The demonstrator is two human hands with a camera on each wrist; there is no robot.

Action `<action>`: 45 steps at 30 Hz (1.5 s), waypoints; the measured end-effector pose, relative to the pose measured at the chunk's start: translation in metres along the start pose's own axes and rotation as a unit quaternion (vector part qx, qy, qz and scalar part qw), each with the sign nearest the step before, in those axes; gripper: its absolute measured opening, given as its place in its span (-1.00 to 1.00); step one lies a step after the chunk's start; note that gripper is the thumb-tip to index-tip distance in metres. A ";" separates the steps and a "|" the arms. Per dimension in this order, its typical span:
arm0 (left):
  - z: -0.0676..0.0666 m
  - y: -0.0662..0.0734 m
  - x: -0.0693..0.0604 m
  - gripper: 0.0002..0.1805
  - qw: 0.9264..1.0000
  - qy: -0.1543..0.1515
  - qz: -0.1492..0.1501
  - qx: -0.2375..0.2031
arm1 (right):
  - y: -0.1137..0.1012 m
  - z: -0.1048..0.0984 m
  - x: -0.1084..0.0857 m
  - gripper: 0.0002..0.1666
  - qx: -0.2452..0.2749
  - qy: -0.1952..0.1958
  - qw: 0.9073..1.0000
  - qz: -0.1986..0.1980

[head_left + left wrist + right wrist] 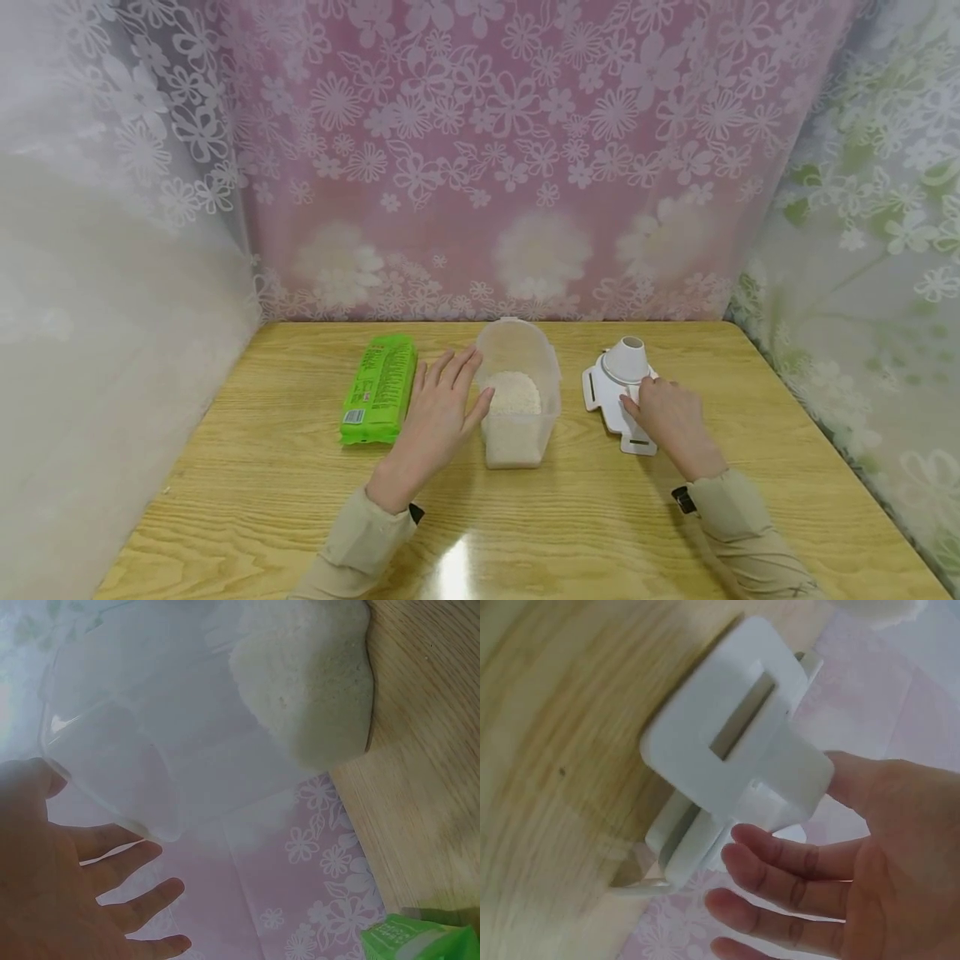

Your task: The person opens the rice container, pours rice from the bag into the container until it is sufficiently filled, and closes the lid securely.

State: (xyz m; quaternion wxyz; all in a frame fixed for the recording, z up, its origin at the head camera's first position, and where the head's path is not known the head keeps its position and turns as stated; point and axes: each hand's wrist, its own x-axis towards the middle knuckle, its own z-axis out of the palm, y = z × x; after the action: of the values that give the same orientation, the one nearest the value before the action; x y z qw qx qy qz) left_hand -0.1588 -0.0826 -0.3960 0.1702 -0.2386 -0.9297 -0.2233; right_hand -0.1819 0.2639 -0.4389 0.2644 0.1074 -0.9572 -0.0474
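Note:
A clear plastic container (519,433), partly filled with white rice (513,393), stands upright on the table. My left hand (437,412) is at its left side with fingers spread and nearly straight; in the left wrist view the thumb and index fingertip lie at the rim of the container (180,750). To the right, a white lid (617,417) with a cone-shaped spout (627,360) lies on the table. My right hand (671,417) pinches a raised part of the lid (727,727) between thumb and fingers, seen in the right wrist view.
A bright green package (380,390) with printed text lies left of the container, close to my left hand. The wooden table (262,483) ends at a pink floral curtain (480,167) behind, with pale curtains on both sides.

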 end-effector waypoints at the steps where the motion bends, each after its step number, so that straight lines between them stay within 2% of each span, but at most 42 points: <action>1: 0.000 0.000 0.000 -0.39 1.000 0.000 0.000 0.000 | 0.000 0.000 0.000 -0.24 0.000 0.001 1.000 0.001; 7: 0.002 0.001 -0.001 -0.39 1.000 0.000 0.000 -0.001 | 0.001 0.005 0.000 -0.34 -0.013 -0.002 1.000 0.013; 13: 0.002 0.001 -0.001 -0.39 1.000 0.003 0.001 0.003 | 0.006 0.010 0.003 -0.49 0.008 -0.020 0.999 0.048; 18: 0.002 0.000 -0.001 -0.38 1.000 -0.003 -0.004 -0.003 | 0.006 0.012 0.002 -0.52 0.017 0.038 0.998 0.039; 25: 0.001 0.001 -0.001 -0.38 1.000 -0.006 -0.008 -0.007 | 0.004 0.008 0.004 -0.54 0.032 0.085 0.995 0.036; 33: 0.001 0.001 0.000 -0.38 1.000 -0.002 -0.009 -0.001 | 0.001 0.002 0.007 -0.56 0.024 0.181 0.983 0.010; 38: 0.002 0.001 -0.001 -0.39 1.000 0.003 -0.005 -0.001 | -0.004 -0.007 0.008 -0.52 0.033 0.192 0.981 0.007; 45: 0.001 0.001 -0.001 -0.38 1.000 0.002 -0.004 -0.009 | -0.013 -0.033 0.010 -0.56 0.053 0.207 0.977 0.004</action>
State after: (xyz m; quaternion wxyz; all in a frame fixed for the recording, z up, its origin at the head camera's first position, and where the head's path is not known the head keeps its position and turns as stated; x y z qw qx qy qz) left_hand -0.1578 -0.0817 -0.3974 0.1685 -0.2356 -0.9284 -0.2328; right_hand -0.1712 0.2476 -0.4073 0.4512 0.1245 -0.8833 0.0278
